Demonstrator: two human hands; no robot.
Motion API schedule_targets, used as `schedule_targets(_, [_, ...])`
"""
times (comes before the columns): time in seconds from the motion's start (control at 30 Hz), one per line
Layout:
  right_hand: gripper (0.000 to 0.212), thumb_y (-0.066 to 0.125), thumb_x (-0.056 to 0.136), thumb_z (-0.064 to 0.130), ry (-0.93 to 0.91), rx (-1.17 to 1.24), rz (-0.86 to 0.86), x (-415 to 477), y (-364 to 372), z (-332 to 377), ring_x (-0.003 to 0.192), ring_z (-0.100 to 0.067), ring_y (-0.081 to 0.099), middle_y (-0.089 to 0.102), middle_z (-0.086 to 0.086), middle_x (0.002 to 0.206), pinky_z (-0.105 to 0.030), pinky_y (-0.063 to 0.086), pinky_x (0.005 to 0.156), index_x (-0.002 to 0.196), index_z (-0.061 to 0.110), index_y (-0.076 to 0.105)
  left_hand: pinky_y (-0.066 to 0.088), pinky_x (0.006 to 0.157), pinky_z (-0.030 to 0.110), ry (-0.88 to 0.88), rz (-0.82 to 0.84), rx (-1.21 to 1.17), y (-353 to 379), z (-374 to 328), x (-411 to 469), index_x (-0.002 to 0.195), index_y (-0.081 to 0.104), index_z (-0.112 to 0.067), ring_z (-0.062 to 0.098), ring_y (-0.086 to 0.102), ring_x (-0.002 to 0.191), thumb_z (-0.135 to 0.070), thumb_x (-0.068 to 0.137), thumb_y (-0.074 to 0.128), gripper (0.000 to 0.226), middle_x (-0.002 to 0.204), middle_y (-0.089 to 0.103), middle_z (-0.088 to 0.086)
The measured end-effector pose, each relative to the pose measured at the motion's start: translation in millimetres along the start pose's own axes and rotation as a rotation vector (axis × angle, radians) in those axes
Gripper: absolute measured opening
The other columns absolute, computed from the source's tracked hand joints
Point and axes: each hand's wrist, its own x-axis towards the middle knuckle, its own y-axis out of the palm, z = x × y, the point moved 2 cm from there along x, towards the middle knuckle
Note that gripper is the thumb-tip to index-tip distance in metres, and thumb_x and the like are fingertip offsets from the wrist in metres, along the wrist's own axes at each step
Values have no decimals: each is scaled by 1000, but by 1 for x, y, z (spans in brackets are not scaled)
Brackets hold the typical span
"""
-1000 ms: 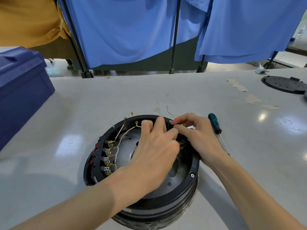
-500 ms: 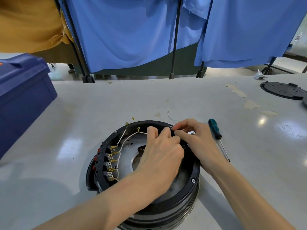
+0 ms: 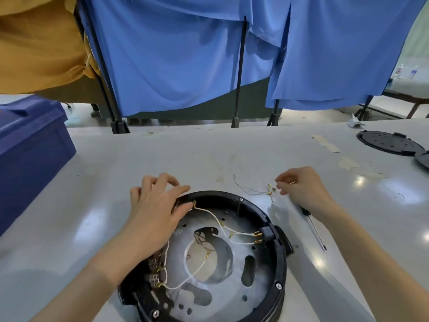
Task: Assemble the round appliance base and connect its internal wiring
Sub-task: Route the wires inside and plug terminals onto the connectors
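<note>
Left hand lies over the far left rim of the round base, fingers loosely bent and spread, gripping nothing, with the thumb tip just beside a brass ring terminal. Right hand is off the base, out over the surface, with its curled fingertips at a small cluster of brass terminals on thin loose wires. I cannot tell whether it pinches one.

The base sits on the surface nearer the person than both hands, mostly to the right of the left hand. It is a black ring with screws in its rim around a grey metal plate pierced by round and oval cut-outs. White wires with brass ends cross the plate. A black terminal block shows under the left wrist, and a black socket juts from the right side.

A screwdriver lies partly under the right wrist. A blue bin stands well left of the left hand, and a black perforated disc lies far beyond the right hand.

Half a second ago both hands were bunched together at the far rim, the left one covering the plate's middle. Now they have parted, the left sliding to the left rim and the right moving out to the loose wires, and the wiring is uncovered.
</note>
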Motion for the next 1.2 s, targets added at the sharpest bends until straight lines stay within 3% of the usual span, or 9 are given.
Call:
schedule_targets(0.07, [10,66,88,8,-13,-175,22,13,13,0,72,-22,63,68,-7,75,-27,43,62,79,7,69,14,90,28,16,44,-68,9,1,2,135,52,-37,13,33,124,-46,98,42,39,130,48,-15])
schedule_targets(0.23, [37,65,92,21,46,-383,3,30,39,3,79,-40,63,67,-25,77,-34,42,60,85,-15,65,15,87,26,31,50,-183,15,6,4,130,50,-40,6,43,118,-35,103,35,31,117,54,-21])
schedule_targets(0.4, [13,61,89,6,73,-465,12,38,51,1,85,-29,58,66,-16,97,-31,42,65,92,-5,66,15,81,26,5,20,-246,16,6,5,127,54,-40,7,50,103,-31,103,38,30,91,50,-23])
schedule_targets(0.57, [24,60,89,5,82,-376,-14,37,46,-2,88,-24,53,63,-12,106,-28,37,69,113,5,58,14,80,26,-9,9,-249,16,7,6,127,55,-39,3,38,88,-30,103,37,31,86,49,-23])
schedule_targets(0.77, [14,67,86,11,62,-383,80,32,44,2,79,-24,57,63,-9,86,-24,36,52,96,2,65,18,84,30,-42,11,-240,15,6,5,123,56,-41,6,44,89,-30,103,37,30,84,56,-19])
schedule_targets(0.9, [20,61,87,3,51,-425,136,33,48,7,84,-36,64,68,-25,99,-40,52,69,102,-9,67,17,82,29,-54,12,-239,15,5,6,124,56,-41,8,48,93,-30,103,37,30,82,55,-19])
schedule_targets(1.0, [16,61,85,2,39,-426,162,31,50,8,59,-30,59,70,-25,91,-33,49,54,95,-9,66,16,82,28,-58,18,-241,14,5,5,125,56,-40,11,52,100,-30,103,38,30,80,53,-21])
schedule_targets(1.13, [2,65,81,2,10,-338,136,33,41,4,57,-22,61,67,-11,70,-23,43,47,80,2,67,14,79,28,-62,21,-228,13,5,5,126,56,-40,13,53,105,-30,103,38,31,87,53,-20])
schedule_targets(1.2, [10,66,79,-1,1,-163,101,34,32,3,52,-13,54,64,-5,61,-17,39,45,72,7,68,14,79,28,-61,25,-220,13,5,5,126,56,-39,14,53,105,-30,103,39,30,86,53,-19])
